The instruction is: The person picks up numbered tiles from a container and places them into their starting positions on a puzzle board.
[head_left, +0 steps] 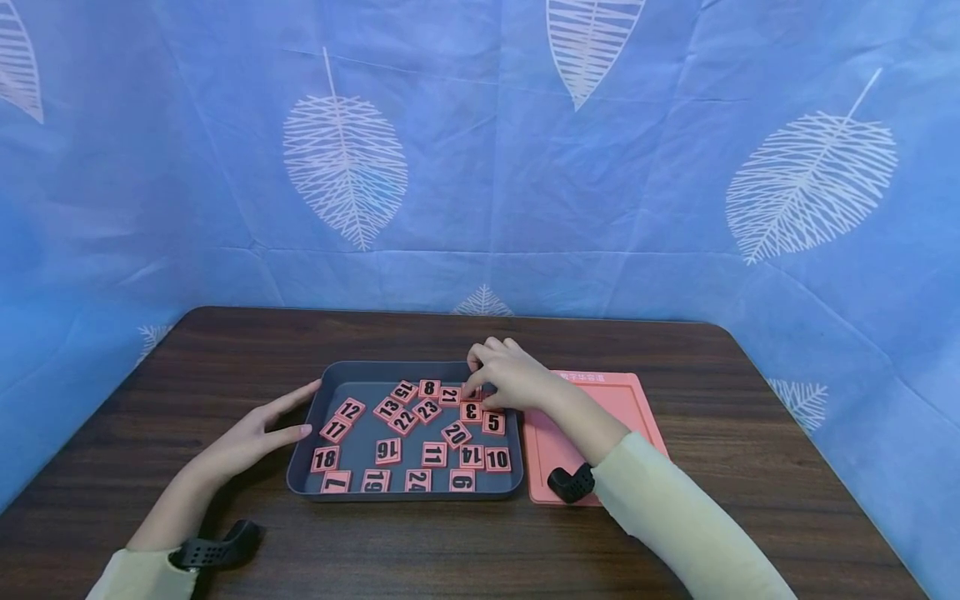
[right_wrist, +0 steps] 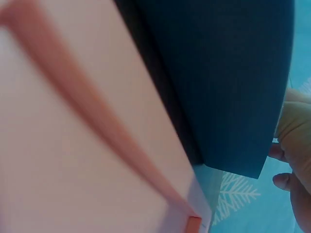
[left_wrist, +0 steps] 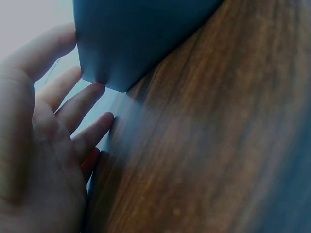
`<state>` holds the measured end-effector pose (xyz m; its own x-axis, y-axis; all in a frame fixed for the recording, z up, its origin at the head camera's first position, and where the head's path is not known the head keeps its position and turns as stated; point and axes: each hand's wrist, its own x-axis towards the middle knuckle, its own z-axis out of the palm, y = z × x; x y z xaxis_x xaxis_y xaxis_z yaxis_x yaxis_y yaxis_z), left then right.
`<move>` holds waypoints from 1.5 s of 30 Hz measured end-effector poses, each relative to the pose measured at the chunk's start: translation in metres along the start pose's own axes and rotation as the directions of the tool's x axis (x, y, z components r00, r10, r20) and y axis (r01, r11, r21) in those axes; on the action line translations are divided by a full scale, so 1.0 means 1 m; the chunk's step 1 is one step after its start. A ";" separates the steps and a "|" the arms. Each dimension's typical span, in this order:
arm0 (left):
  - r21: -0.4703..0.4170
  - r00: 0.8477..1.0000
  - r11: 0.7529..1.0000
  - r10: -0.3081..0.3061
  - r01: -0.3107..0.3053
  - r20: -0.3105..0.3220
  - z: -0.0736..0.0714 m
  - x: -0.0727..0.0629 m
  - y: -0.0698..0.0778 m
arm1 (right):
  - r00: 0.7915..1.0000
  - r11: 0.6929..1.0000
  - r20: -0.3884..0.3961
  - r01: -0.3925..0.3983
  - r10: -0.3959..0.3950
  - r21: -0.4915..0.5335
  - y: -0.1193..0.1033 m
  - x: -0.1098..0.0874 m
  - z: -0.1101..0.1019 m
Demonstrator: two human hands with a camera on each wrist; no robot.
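Note:
In the head view a dark grey tray [head_left: 405,497] holds many pink square tiles with black numbers, lying at various angles. My right hand [head_left: 508,375] reaches over the tray's back right corner. Its thumb and forefinger pinch a number tile [head_left: 476,393], mostly hidden by the fingers, just behind the tile marked 3 [head_left: 471,412]. The tile marked 5 [head_left: 493,423] lies just in front of that thumb. At the tray's left side, my left hand [head_left: 251,433] rests fingertips and thumb along the rim, fingers spread and fairly straight. The left wrist view shows those fingertips [left_wrist: 99,88] against the tray's outer wall.
A pink shallow frame board [head_left: 618,417] with white lettering at its back edge lies right of the tray, partly under the right forearm. Both stand on a dark wood table [head_left: 420,550]. A blue leaf-patterned cloth [head_left: 465,167] hangs behind. Each wrist wears a black band.

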<state>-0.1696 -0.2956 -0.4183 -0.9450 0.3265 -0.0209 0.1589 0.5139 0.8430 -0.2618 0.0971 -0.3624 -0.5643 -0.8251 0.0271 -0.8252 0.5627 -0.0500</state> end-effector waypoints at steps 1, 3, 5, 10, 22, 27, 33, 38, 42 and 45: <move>0.000 1.000 1.000 -0.001 0.001 0.000 0.000 0.000 0.000 | 1.000 1.000 0.009 0.010 -0.010 -0.007 -0.001 0.001 -0.001; 0.002 1.000 1.000 -0.001 0.001 -0.001 0.000 0.000 0.000 | 0.999 1.000 0.034 0.023 -0.023 -0.020 -0.003 0.002 -0.002; 0.003 1.000 1.000 0.000 0.000 0.000 0.000 0.000 0.000 | 0.998 0.999 0.055 0.033 -0.032 -0.025 -0.004 0.003 -0.002; 0.008 1.000 1.000 0.002 -0.002 -0.002 0.001 0.000 0.001 | 0.997 0.999 0.064 0.047 -0.048 0.012 -0.006 0.005 0.001; 0.023 1.000 1.000 -0.002 0.003 -0.011 0.002 -0.001 0.001 | 0.999 0.997 0.039 0.003 -0.006 0.076 -0.006 0.002 0.005; 0.016 1.000 1.000 -0.007 0.007 -0.013 0.002 -0.002 0.003 | 1.000 0.996 0.002 -0.023 0.023 0.090 -0.007 -0.003 0.003; 0.004 1.000 1.000 0.000 0.000 -0.010 0.002 -0.002 0.002 | 0.995 0.992 -0.066 -0.067 0.074 0.104 -0.010 -0.012 -0.004; 0.011 1.000 1.000 -0.004 0.004 -0.010 0.002 -0.003 0.002 | 0.982 0.990 -0.146 -0.110 0.122 0.085 -0.014 -0.022 -0.007; 0.014 1.000 1.000 -0.007 0.007 -0.011 0.002 -0.002 0.003 | 0.963 0.984 -0.207 -0.158 0.171 0.077 -0.015 -0.033 -0.006; 0.015 1.000 1.000 -0.005 0.005 -0.011 0.002 -0.002 0.003 | 0.946 0.975 -0.241 -0.201 0.217 0.091 -0.015 -0.042 -0.008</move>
<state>-0.1664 -0.2928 -0.4164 -0.9489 0.3151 -0.0192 0.1583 0.5276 0.8346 -0.2259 0.1241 -0.3552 -0.7194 -0.6458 0.2557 -0.6890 0.7100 -0.1451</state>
